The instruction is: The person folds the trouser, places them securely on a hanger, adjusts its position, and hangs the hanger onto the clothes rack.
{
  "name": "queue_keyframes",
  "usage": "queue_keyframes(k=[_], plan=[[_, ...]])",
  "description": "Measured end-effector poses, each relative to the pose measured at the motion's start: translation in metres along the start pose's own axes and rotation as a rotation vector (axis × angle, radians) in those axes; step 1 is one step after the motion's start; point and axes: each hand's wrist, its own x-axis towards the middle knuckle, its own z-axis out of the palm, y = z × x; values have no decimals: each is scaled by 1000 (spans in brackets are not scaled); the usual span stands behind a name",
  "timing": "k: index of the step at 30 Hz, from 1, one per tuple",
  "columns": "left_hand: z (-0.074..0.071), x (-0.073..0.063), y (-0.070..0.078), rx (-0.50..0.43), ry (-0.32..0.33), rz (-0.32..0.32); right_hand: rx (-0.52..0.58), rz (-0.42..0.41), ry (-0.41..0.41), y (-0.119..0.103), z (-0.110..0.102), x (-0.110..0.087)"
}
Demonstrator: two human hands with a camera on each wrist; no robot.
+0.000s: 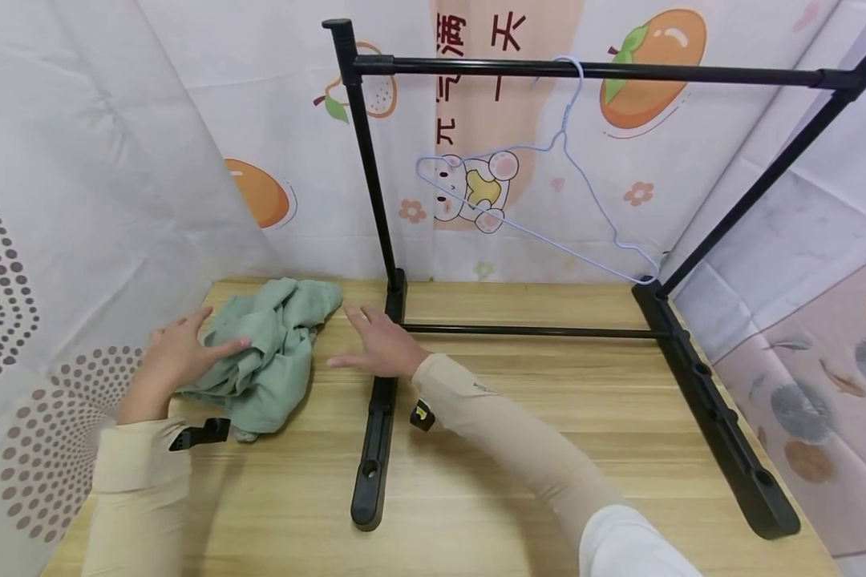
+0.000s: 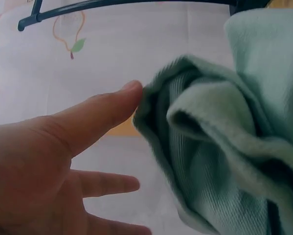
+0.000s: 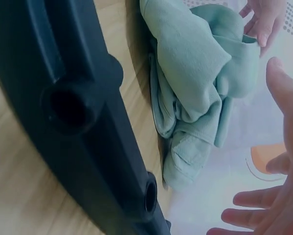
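Note:
A crumpled green garment (image 1: pixel 277 353) lies in a heap on the left part of the wooden table. My left hand (image 1: pixel 176 357) is at its left side, fingers spread and thumb reaching over the cloth; in the left wrist view the thumb tip comes right up to a folded edge of the garment (image 2: pixel 214 132). To the right of the heap, my right hand (image 1: pixel 382 344) hovers over the rack's left foot with its fingers stretched out toward the cloth. In the right wrist view its fingers (image 3: pixel 256 198) are spread and hold nothing.
A black clothes rack (image 1: pixel 491 70) stands on the wooden table (image 1: pixel 520 449), its left foot (image 1: pixel 371 473) between the garment and the table's middle. A pale blue wire hanger (image 1: pixel 566 128) hangs tilted from the top bar. Printed curtains (image 1: pixel 274 104) enclose the back and sides.

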Motion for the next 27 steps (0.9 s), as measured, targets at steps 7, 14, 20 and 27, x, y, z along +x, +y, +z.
queue_keyframes(k=[7,14,20,27], plan=[[-2,2,-7,-20,-66,-26,-24,-35,-70,-17,5,13],[2,7,-15,-18,-117,-2,41,-1,-123,-27,14,23],[9,12,-20,5,-126,23,92,12,-175,-33,27,30],[17,17,-24,18,-122,81,194,14,-146,-39,38,41]])
